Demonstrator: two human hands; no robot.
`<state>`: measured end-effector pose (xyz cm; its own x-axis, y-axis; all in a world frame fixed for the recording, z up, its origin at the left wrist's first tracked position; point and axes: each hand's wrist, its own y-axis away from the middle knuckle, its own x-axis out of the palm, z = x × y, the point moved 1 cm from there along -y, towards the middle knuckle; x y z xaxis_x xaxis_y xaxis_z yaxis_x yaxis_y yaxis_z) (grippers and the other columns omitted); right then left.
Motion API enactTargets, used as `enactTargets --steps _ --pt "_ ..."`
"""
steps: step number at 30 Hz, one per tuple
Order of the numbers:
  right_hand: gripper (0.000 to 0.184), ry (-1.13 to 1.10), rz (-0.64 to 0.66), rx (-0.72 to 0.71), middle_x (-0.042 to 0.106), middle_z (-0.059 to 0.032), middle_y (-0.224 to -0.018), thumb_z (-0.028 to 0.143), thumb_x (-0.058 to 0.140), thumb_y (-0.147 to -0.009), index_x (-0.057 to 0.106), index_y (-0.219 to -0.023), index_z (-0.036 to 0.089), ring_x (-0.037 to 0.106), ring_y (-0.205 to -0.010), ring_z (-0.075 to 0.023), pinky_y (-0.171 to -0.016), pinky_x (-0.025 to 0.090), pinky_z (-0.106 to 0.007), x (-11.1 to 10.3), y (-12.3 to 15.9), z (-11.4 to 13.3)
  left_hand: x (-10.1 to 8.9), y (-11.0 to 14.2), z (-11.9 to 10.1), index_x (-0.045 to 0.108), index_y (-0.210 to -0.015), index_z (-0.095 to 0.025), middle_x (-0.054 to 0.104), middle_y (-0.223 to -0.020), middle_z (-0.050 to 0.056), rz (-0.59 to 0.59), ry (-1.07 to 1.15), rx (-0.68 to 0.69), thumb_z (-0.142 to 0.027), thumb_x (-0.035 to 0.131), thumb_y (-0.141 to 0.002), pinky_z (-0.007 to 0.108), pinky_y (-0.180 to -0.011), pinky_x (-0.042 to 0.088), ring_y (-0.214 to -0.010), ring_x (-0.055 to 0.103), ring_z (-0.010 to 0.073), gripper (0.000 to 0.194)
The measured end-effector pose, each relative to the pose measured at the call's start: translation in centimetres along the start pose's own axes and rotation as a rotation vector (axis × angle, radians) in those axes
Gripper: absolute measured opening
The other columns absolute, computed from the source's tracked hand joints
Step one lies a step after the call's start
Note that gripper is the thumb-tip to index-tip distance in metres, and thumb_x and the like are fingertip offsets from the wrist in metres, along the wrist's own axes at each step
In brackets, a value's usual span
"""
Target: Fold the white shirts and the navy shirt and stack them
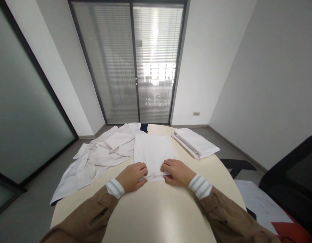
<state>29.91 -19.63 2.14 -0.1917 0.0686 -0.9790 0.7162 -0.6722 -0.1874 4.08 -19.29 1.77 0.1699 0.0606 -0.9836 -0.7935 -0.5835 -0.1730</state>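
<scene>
A folded white cloth lies flat in the middle of the round table, its near edge toward me. My left hand grips the cloth's near left corner, fingers on top and thumb at the front edge. At the near right corner, my right hand pinches the same cloth in a mirrored way. Several layers show along the front edge between the two hands. What sort of garment or linen the cloth is cannot be made out.
Left on the round table spreads a crumpled pile of white cloth, with a dark piece behind it. A second folded white cloth lies at the right. A black chair stands beside the table's right edge.
</scene>
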Motion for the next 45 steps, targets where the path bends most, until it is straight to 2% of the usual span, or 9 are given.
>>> enactTargets --steps 7,11,16,23,29,33,39,43,45 --pt "0.007 -0.004 0.022 -0.001 0.063 -0.0023 -0.083 0.017 0.059 -0.074 0.058 -0.08 0.021 0.057 -0.078 -0.0174 -0.071 0.039 -0.027 0.1 -0.3 0.2 0.5 -0.2 0.2 0.056 -0.089 -0.02 0.062 -0.094 0.002 -0.009 -0.018 0.031 -0.027 0.06 -0.092 0.03 -0.071 0.043 -0.085 0.056 0.0186 0.009" --pt "0.014 -0.026 0.004 0.019 0.065 -0.003 -0.088 0.023 0.062 -0.076 0.061 -0.09 0.021 0.059 -0.081 -0.0184 -0.07 0.039 -0.028 0.0 0.0 0.2 0.6 -0.1 0.3 0.057 -0.089 -0.02 0.063 -0.096 0.003 -0.038 -0.014 0.078 -0.026 0.058 -0.093 0.03 -0.073 0.044 -0.086 0.057 0.0185 0.008" --pt "0.028 -0.085 -0.023 0.061 0.067 -0.0042 -0.096 0.03 0.066 -0.077 0.063 -0.104 0.02 0.06 -0.084 -0.0188 -0.073 0.042 -0.028 -0.4 0.2 0.2 0.9 -0.2 0.5 0.055 -0.087 -0.02 0.063 -0.12 0.005 -0.116 0.06 0.115 -0.02 0.061 -0.089 0.032 -0.084 0.047 -0.102 0.058 0.0197 0.006" --pt "0.031 -0.147 -0.03 0.093 0.07 -0.0036 -0.091 0.027 0.063 -0.081 0.066 -0.112 0.021 0.063 -0.078 -0.018 -0.072 0.043 -0.028 -0.5 0.1 0.3 0.5 -0.2 0.2 0.053 -0.084 -0.02 0.064 -0.113 0.004 -0.094 0.082 0.082 -0.02 0.061 -0.087 0.03 -0.079 0.046 -0.096 0.058 0.0187 0.009" --pt "0.026 -0.461 -0.017 0.109 0.07 -0.0021 -0.084 0.016 0.06 -0.078 0.073 -0.1 0.019 0.058 -0.066 -0.0123 -0.067 0.045 -0.024 -0.3 0.9 -1.8 0.4 0.0 0.2 0.053 -0.086 -0.02 0.061 -0.093 0.004 -0.032 0.025 0.034 -0.027 0.058 -0.089 0.03 -0.073 0.043 -0.083 0.056 0.0186 0.009" --pt "0.022 -0.629 0.029 0.182 0.066 -0.0033 -0.08 0.027 0.07 -0.077 0.077 -0.095 0.016 0.056 -0.068 -0.0136 -0.063 0.044 -0.024 -0.1 2.0 -4.0 0.6 0.3 0.9 0.054 -0.086 -0.021 0.061 -0.089 0.002 -0.04 0.036 0.021 -0.03 0.059 -0.088 0.03 -0.071 0.041 -0.081 0.057 0.0183 0.011" --pt "0.036 -0.596 0.047 0.261 0.065 -0.0033 -0.084 0.034 0.081 -0.069 0.075 -0.1 0.017 0.056 -0.071 -0.0146 -0.064 0.044 -0.026 -0.4 3.0 -5.1 0.7 0.6 1.7 0.053 -0.082 -0.02 0.06 -0.081 0.001 -0.044 0.051 -0.014 -0.035 0.056 -0.093 0.03 -0.065 0.038 -0.074 0.056 0.0172 0.019" --pt "0.026 -0.431 0.003 0.185 0.065 -0.0024 -0.084 0.033 0.077 -0.074 0.072 -0.095 0.018 0.057 -0.071 -0.0149 -0.071 0.046 -0.028 -0.6 2.5 -3.8 0.5 0.7 1.5 0.055 -0.089 -0.021 0.061 -0.091 0.002 -0.056 0.041 0.01 -0.033 0.063 -0.087 0.03 -0.07 0.04 -0.084 0.057 0.0187 0.015" --pt "0.029 -0.31 -0.058 0.12 0.066 -0.0045 -0.091 0.034 0.076 -0.075 0.07 -0.099 0.018 0.06 -0.081 -0.018 -0.08 0.046 -0.033 -0.6 2.0 -2.8 0.4 0.7 1.3 0.056 -0.093 -0.021 0.062 -0.097 0.002 -0.06 0.043 0.019 -0.033 0.065 -0.085 0.031 -0.072 0.041 -0.087 0.058 0.0191 0.017"
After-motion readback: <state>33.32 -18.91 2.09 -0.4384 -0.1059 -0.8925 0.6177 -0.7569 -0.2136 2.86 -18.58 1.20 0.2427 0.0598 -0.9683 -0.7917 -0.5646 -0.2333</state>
